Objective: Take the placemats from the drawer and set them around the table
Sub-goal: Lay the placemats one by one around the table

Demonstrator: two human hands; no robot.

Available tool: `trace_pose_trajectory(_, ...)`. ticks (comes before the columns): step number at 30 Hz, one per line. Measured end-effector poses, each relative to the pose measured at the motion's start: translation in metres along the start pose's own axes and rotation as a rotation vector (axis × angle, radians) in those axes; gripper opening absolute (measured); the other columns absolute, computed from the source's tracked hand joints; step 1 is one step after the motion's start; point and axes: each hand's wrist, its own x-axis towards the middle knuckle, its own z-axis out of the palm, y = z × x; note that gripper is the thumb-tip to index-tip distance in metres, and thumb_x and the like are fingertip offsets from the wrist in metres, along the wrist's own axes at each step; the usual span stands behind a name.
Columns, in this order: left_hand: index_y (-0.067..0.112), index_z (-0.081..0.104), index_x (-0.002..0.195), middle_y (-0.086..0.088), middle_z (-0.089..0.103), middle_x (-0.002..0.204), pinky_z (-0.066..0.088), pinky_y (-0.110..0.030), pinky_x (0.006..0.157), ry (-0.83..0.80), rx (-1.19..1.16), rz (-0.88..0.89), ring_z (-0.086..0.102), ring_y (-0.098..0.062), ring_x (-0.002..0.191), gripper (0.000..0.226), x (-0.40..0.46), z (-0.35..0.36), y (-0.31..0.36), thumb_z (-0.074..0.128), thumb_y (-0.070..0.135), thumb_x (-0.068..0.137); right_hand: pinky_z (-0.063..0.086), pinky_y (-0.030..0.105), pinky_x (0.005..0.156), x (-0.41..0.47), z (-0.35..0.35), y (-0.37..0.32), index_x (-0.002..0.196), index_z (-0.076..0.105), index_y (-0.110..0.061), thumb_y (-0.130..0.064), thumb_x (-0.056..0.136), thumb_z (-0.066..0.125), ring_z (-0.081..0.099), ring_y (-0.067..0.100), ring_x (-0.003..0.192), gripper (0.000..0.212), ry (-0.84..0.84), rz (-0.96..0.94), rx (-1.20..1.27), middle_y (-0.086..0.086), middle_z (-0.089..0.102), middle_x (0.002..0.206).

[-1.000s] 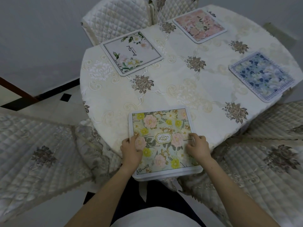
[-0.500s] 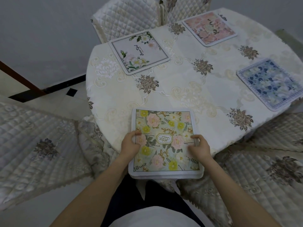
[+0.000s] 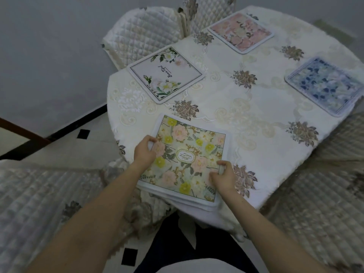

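A stack of placemats topped by a yellow-and-pink floral one [image 3: 189, 156] lies at the near edge of the round table [image 3: 246, 119]. My left hand [image 3: 144, 151] grips the stack's left edge, thumb on top. My right hand [image 3: 223, 177] pinches its right edge near the front corner. Three single placemats lie around the table: a white one with green leaves [image 3: 166, 73] at far left, a pink floral one [image 3: 241, 31] at the back, a blue floral one [image 3: 325, 86] at right.
Quilted cream chairs ring the table: one at near left [image 3: 39, 194], one at near right [image 3: 325, 203], two behind [image 3: 143, 30]. A cream embroidered tablecloth covers the table. Tiled floor with black squares shows at left.
The stack has turned a little clockwise and slid further onto the table. My left hand moved up its left edge; my right hand shifted to the right edge. The view swung left.
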Motion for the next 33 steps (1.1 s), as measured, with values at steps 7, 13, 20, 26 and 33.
trace_pose_trajectory(7, 0.008, 0.049, 0.130, -0.013, 0.050, 0.131, 0.035, -0.026, 0.094, -0.115, 0.160, 0.131, 0.047, -0.029, 0.121, 0.042, 0.005, 0.001, -0.037, 0.053, 0.000, 0.089, 0.045, 0.032, 0.078, -0.009, 0.030, 0.009, 0.130, 0.048, -0.006, -0.001, 0.082, 0.052, 0.056, 0.034, 0.094, 0.048, 0.082, -0.081, -0.278, 0.022, 0.050, 0.120)
trace_pose_trajectory(13, 0.012, 0.059, 0.124, -0.012, 0.053, 0.126, 0.041, -0.034, 0.095, -0.096, 0.098, 0.234, 0.047, -0.031, 0.119, 0.045, 0.003, -0.006, -0.045, 0.060, 0.001, 0.080, 0.036, 0.038, 0.096, -0.022, 0.035, 0.011, 0.134, 0.050, -0.017, -0.007, 0.082, 0.051, 0.045, 0.040, 0.115, 0.052, 0.130, -0.127, -0.412, 0.015, 0.040, 0.140)
trace_pose_trajectory(20, 0.011, 0.064, 0.118, -0.006, 0.058, 0.130, 0.039, -0.021, 0.090, -0.325, -0.145, 0.100, 0.051, -0.018, 0.120, 0.044, 0.012, -0.023, -0.040, 0.069, -0.005, 0.077, 0.048, 0.019, 0.058, -0.017, 0.001, -0.016, 0.124, 0.058, -0.015, 0.010, 0.079, 0.060, 0.056, 0.005, 0.077, 0.051, 0.067, 0.081, 0.095, 0.007, 0.058, 0.109)
trace_pose_trajectory(26, 0.012, 0.065, 0.117, -0.002, 0.057, 0.130, 0.044, -0.021, 0.090, -0.293, -0.303, 0.040, 0.051, -0.011, 0.113, 0.047, -0.004, 0.004, -0.006, 0.070, -0.008, 0.075, 0.052, 0.026, 0.058, 0.001, -0.044, -0.020, 0.121, 0.059, -0.019, 0.013, 0.080, 0.057, 0.058, 0.012, 0.071, 0.052, 0.097, 0.075, 0.064, 0.008, 0.059, 0.100)
trace_pose_trajectory(33, 0.015, 0.065, 0.121, -0.008, 0.058, 0.126, 0.053, -0.030, 0.085, -0.313, -0.371, -0.007, 0.058, -0.019, 0.100, 0.046, -0.025, 0.067, 0.050, 0.071, -0.002, 0.078, 0.052, 0.039, 0.060, 0.058, -0.131, -0.018, 0.117, 0.062, -0.019, 0.016, 0.081, 0.051, 0.053, 0.025, 0.061, 0.051, 0.141, 0.022, -0.043, 0.013, 0.057, 0.092)
